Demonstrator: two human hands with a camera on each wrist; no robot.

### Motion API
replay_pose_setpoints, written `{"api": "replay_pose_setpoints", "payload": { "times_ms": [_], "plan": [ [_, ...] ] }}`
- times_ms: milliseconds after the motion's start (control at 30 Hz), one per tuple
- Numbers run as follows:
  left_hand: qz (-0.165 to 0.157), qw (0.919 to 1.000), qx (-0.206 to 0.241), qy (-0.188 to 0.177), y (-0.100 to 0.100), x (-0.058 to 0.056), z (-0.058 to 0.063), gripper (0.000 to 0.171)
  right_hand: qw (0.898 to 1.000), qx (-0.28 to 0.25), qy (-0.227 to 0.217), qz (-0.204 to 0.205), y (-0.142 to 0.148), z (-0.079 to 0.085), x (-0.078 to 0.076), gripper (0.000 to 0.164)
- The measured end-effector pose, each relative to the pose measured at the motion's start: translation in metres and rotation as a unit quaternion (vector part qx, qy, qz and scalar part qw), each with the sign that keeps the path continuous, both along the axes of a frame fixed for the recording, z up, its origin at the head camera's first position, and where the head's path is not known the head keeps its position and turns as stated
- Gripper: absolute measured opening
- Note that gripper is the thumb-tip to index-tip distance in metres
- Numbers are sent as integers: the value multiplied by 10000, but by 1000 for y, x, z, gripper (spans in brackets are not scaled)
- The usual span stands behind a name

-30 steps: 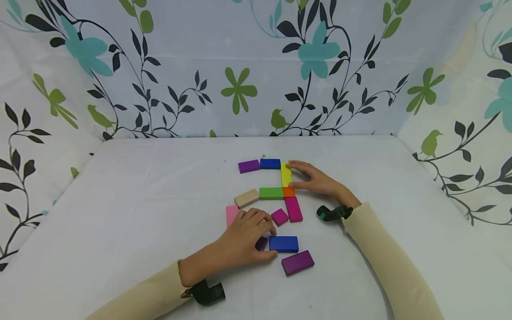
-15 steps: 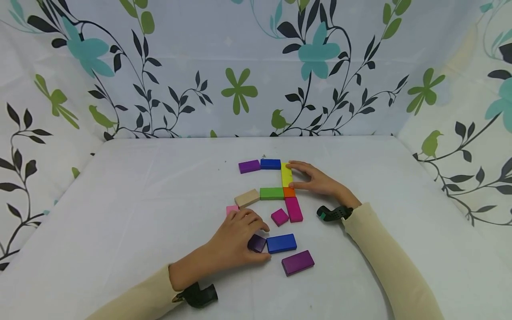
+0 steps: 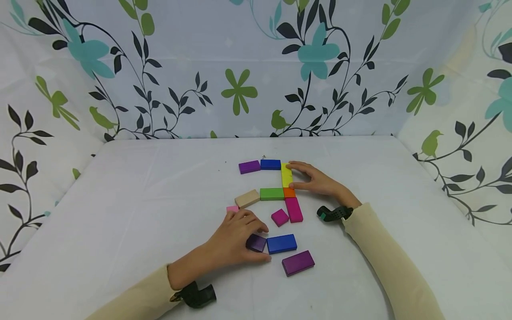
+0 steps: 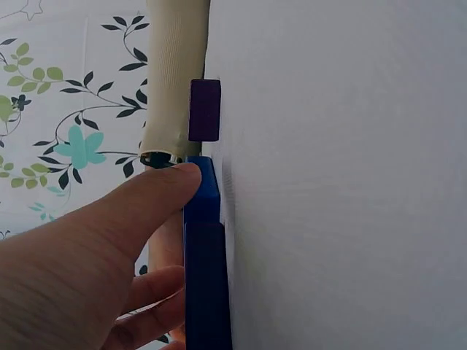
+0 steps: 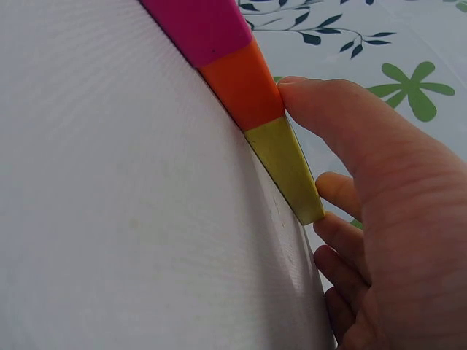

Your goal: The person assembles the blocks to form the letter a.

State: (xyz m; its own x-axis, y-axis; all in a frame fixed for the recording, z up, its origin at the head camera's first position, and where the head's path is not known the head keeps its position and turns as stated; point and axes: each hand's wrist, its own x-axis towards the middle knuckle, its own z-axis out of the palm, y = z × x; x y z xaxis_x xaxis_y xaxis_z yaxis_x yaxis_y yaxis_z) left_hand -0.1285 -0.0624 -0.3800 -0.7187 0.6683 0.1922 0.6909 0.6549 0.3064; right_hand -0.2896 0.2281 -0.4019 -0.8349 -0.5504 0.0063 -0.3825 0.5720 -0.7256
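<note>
In the head view, my left hand (image 3: 234,238) rests around a dark purple block (image 3: 256,243), fingers beyond it and thumb on its near side. A blue block (image 3: 282,244) lies against that block's right end. In the left wrist view, the thumb (image 4: 168,182) overlaps the blue block's near end. At the right, my right hand (image 3: 316,180) touches the outer side of a yellow block (image 3: 286,175) with spread thumb and fingertips. An orange block (image 5: 244,87) joins the yellow one, with the right thumb right at its edge. A pink block (image 3: 232,208) is mostly hidden behind the left hand.
Purple (image 3: 249,166) and blue (image 3: 270,164) blocks continue the row from the yellow one. Green (image 3: 272,194) and tan (image 3: 247,198) blocks run left from the orange. Long (image 3: 294,210) and small magenta (image 3: 279,217) blocks lie below; a loose purple block (image 3: 298,263) lies nearest.
My left hand has drawn back slightly to the left, and the dark purple and blue blocks have shifted left with it. The right hand stays against the yellow block.
</note>
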Motion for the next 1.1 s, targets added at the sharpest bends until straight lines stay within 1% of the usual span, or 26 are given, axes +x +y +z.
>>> {"api": "replay_pose_setpoints", "payload": {
  "times_ms": [67,133,267,467,533,667,733,833,933,1100],
  "plan": [
    [-20,10000,-31,-23,3,0,0,44,10000,-1,6,-5,0,-1,0,68],
    [-45,10000,-79,-11,6,0,0,40,10000,-16,-4,-13,0,-1,0,68],
    [13,9997,-221,33,11,0,0,33,10000,-7,-11,-1,0,-1,1,68],
    [131,9995,-257,125,13,2,1,33,10000,-28,-8,11,0,-1,0,68],
    [151,9995,-217,162,13,2,1,36,10000,-37,-17,21,0,-1,-1,68],
    [246,9996,21,149,14,1,1,40,10000,-36,-19,37,0,-1,-1,68],
    [288,9993,183,148,15,0,2,39,10000,-38,-8,35,0,0,-1,68],
    [285,9989,297,233,18,-3,4,35,10000,-52,-3,33,0,0,0,67],
    [228,9988,322,297,20,-5,5,30,10000,-80,-20,43,0,1,1,67],
    [207,9994,237,155,26,-10,8,26,10000,-72,-36,44,0,2,1,67]
  ]
}}
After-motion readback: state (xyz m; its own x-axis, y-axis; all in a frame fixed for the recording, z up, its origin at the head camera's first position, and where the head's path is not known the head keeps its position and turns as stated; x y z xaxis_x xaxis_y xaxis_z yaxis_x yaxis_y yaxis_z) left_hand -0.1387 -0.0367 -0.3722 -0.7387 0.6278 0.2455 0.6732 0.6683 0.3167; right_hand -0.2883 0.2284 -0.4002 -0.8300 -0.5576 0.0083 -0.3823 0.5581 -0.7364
